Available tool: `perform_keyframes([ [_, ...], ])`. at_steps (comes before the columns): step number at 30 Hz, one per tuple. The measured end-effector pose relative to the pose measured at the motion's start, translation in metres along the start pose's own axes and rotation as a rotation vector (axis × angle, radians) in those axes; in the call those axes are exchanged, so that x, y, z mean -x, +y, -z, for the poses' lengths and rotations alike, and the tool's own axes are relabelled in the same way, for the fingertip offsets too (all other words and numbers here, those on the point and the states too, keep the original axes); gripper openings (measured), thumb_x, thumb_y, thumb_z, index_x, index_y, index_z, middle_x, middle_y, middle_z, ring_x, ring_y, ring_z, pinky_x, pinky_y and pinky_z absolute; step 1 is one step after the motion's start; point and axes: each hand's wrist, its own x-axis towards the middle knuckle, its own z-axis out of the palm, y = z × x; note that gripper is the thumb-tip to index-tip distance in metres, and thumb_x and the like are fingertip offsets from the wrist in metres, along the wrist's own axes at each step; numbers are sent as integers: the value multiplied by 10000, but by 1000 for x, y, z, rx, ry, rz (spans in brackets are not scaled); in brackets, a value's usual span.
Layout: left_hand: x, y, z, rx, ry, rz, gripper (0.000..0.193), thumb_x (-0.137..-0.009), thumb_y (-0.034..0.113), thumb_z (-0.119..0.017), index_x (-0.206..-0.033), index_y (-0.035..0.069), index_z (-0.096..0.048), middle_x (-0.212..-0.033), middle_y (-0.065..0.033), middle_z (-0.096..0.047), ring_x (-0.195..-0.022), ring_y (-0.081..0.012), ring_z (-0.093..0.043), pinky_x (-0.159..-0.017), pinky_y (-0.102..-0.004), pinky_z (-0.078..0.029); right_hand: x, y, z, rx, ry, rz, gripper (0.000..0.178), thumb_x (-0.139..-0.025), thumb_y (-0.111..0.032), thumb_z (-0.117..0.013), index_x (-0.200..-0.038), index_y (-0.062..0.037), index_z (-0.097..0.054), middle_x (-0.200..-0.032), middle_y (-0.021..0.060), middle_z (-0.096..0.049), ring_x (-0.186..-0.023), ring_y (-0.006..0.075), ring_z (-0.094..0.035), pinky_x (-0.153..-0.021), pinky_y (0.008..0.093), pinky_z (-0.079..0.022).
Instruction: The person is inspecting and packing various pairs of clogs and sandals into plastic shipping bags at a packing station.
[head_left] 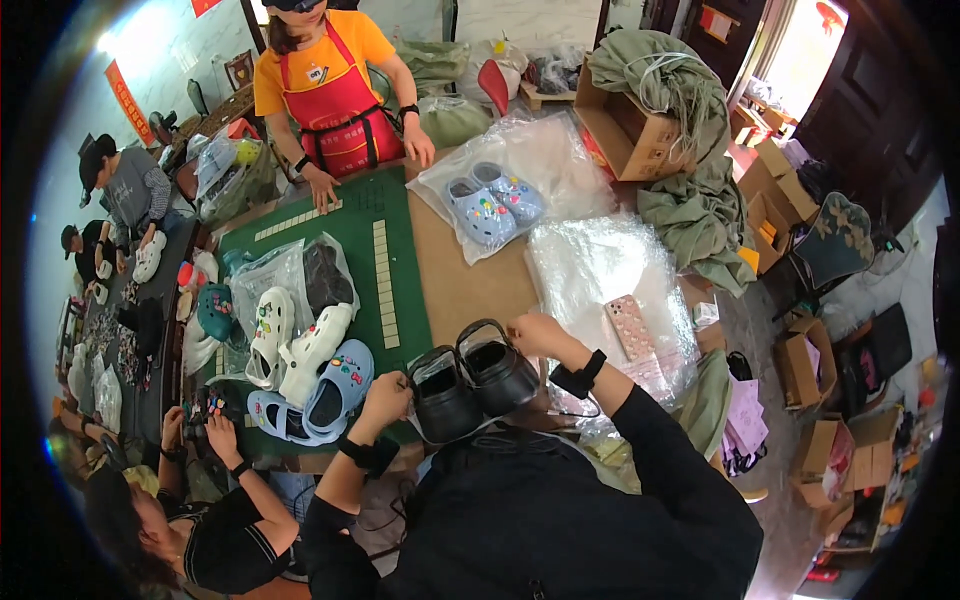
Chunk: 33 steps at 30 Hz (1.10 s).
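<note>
Black clogs stand side by side at the table's near edge, toes toward the wearer, long axes running near to far, plain and slightly glossy; left hand and right hand flank them, each grip curled nearly closed, its hold unclear; beyond, bagged blue clogs

free: brown board beyond black clogs | left: blue clogs block | right: plastic sleeves, phone

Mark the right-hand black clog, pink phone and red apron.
Right-hand black clog [504, 387]: head view, its upper.
Pink phone [628, 329]: head view, its patterned back.
Red apron [335, 100]: head view, its bib.
</note>
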Motion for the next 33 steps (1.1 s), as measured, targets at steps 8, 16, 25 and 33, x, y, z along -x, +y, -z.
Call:
perform_keyframes([
  [8, 28, 18, -19, -248, 402, -285, 86, -791, 83, -477, -802, -2, -467, -650, -246, -551, -667, -423, -549, -590, -487, -433, 23, -18, -4, 79, 342, 72, 113, -781, -172, -526, -808, -66, -552, -664, 143, -572, -632, 333, -566, -544, 427, -437],
  [16, 53, 55, -5, -384, 424, -337, 62, -842, 74, -444, -845, 21, -413, -636, -217, -547, -615, -403, -547, -526, -470, -421, 35, -24, 1, 136, 701, 197, 84, -766, -111, -589, -834, -69, -565, -612, 89, -555, -538, 253, -552, -473, 341, -432],
  [25, 67, 83, 11, -93, 685, -465, 86, -868, 73, -435, -875, 5, -488, -661, -212, -544, -624, -397, -536, -534, -423, -409, 45, -47, 37, -80, 834, 106, 91, -770, -79, -606, -844, -26, -608, -664, 126, -595, -535, 248, -574, -480, 299, -444],
  [33, 54, 87, 26, 179, 643, -400, 135, -890, 115, -436, -919, 10, -515, -548, -84, -467, -476, -156, -466, -468, -282, -364, 53, -49, 54, -481, 385, -44, 236, -822, -205, -580, -951, -8, -553, -660, 132, -593, -549, 218, -574, -509, 286, -432],
])
